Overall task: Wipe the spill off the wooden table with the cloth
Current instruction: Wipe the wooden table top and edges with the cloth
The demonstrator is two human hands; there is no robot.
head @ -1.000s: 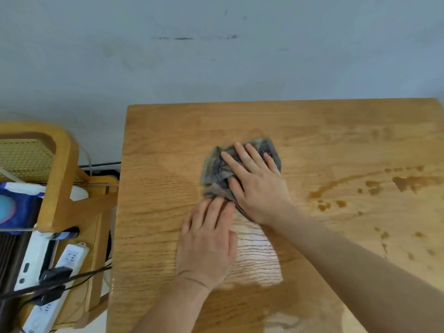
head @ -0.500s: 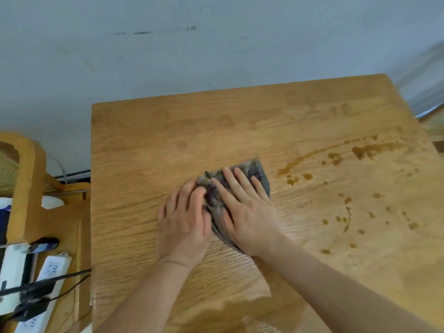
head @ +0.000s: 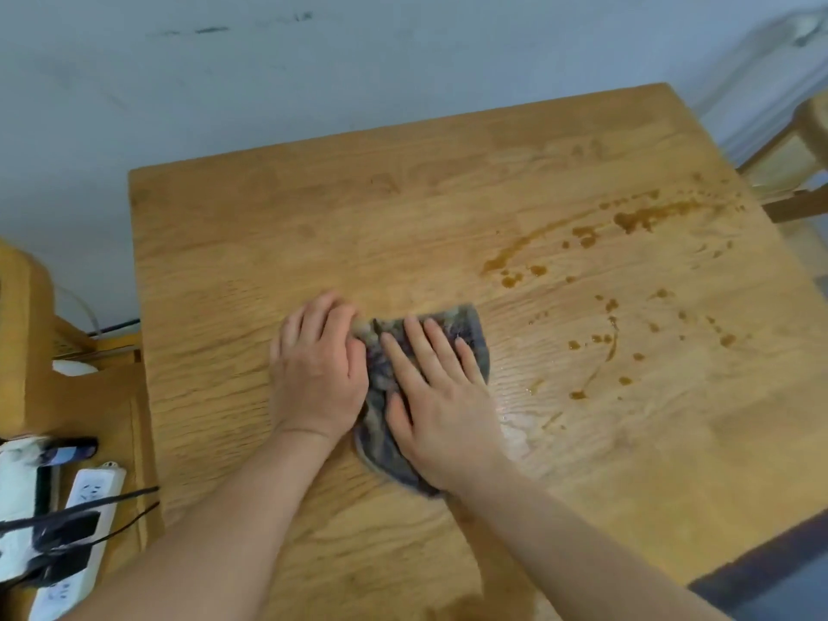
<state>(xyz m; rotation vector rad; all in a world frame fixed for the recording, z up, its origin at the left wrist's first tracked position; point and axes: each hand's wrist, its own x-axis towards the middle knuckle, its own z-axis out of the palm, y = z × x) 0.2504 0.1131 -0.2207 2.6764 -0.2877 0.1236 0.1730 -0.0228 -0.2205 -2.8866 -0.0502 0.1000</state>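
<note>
A crumpled grey cloth (head: 466, 329) lies on the wooden table (head: 358, 226) near its middle. My right hand (head: 439, 396) presses flat on top of the cloth, fingers spread. My left hand (head: 318, 365) rests on the table at the cloth's left edge, with its fingertips curled onto the fabric. A brown spill (head: 627, 221) streaks the right part of the table, with several drops (head: 600, 342) scattered below it, right of the cloth. A thin wet sheen (head: 515, 423) shows beside my right wrist.
A wooden chair (head: 27, 333) stands left of the table, with a white power strip (head: 85, 522) and black cables on a low surface beside it. Another wooden chair frame (head: 802, 163) is at the far right. A pale wall lies behind the table.
Both hands and the cloth have slid toward me and rightward on the table. My left hand moved up from behind the cloth to its left edge, and the view swung right.
</note>
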